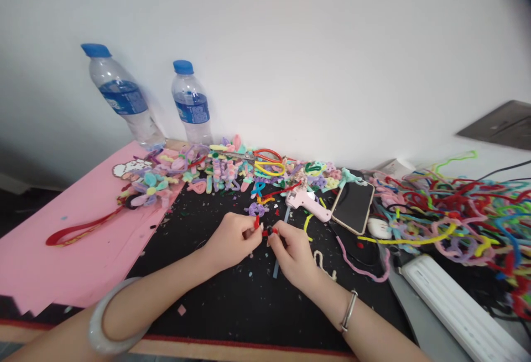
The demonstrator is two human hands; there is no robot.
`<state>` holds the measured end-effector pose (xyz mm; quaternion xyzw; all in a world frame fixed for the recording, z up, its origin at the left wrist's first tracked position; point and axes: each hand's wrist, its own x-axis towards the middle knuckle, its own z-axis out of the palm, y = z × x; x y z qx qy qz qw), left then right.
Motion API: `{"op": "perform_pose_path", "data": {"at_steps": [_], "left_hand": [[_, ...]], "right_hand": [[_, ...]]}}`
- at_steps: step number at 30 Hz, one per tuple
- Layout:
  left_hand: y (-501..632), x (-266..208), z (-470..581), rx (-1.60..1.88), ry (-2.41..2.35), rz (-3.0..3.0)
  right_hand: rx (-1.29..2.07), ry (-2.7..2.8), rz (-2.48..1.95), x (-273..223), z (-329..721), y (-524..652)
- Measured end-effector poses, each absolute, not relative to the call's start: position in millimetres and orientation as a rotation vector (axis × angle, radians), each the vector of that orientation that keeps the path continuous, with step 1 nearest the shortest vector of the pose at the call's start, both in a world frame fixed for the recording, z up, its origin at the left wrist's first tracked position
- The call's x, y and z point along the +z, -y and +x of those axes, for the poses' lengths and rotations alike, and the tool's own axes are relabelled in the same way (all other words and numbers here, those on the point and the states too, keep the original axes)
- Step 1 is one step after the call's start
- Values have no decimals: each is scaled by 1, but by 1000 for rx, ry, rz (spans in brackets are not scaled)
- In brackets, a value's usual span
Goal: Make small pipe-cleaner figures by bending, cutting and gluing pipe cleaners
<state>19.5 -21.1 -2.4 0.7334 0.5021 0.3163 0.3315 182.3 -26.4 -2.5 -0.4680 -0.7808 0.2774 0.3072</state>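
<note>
Over the black mat (199, 307), my left hand (234, 240) pinches a small red pipe cleaner piece (256, 222) between thumb and fingers. My right hand (293, 254) faces it, its fingertips closed on the same red piece near a small black part. Fingertips of both hands almost meet, and they hide much of the piece. Just behind them lie a purple pipe cleaner flower (256, 209) and a pale pink glue gun (309, 203). A translucent glue stick (276, 269) shows between my hands.
Finished pipe cleaner shapes (226, 171) and scissors (269, 156) line the wall. Two water bottles (191, 102) stand at the back left. To the right are a phone (353, 206), a white power strip (460, 307) and tangled pipe cleaners (460, 229). Pink paper (78, 262) covers the left side.
</note>
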Motion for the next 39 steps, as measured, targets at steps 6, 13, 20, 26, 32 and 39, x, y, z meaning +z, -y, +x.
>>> {"op": "perform_pose_path", "data": {"at_steps": [6,13,20,26,32,39], "left_hand": [[19,-5,16,788,-1330,1923],[17,-8,15,756,-1378,1999],[11,5,6,904,-1251,1764],[7,2,7,806,-1152,1696],[9,1,12,785,-1094,1392],[8,-1,13,768,-1042,1246]], "right_hand": [[598,2190,-1256,-2,186,21],[388,2354,-1254,-4,186,21],[581,2257,-1393,-4,190,18],[695,2312,-1293,-4,189,18],[762,2271,-1285,-5,189,19],[616,2292,-1318,-1,189,18]]}}
